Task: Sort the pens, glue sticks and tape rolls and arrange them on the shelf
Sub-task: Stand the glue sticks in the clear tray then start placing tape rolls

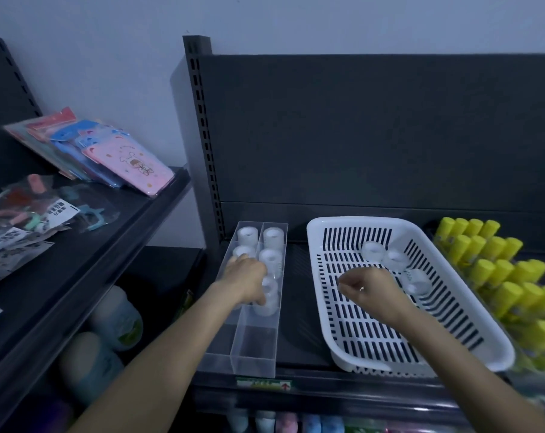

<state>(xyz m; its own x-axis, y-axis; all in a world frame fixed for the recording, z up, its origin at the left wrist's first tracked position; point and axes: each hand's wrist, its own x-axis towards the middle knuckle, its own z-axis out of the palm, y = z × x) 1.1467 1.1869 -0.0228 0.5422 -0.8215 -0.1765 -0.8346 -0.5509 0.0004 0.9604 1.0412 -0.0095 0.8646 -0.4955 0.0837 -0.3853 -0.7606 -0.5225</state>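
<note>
A clear divided tray (266, 354) stands on the dark shelf and holds several translucent tape rolls (274, 238) in its far compartments. My left hand (246, 281) reaches palm down into the tray's left lane, its fingers curled over a tape roll (242, 250) that is mostly hidden beneath them. To the right, a white slotted basket (327, 307) contains three more tape rolls (396, 260). My right hand (369, 290) hovers over the basket's middle, just short of those rolls, with fingers loosely curled and nothing visible in them.
Yellow-capped glue sticks (499, 276) stand packed in rows right of the basket. A second shelf on the left carries packaged goods (130, 165). Bottles (121, 320) sit on the lower shelf. The upright back panel (374, 135) closes the rear.
</note>
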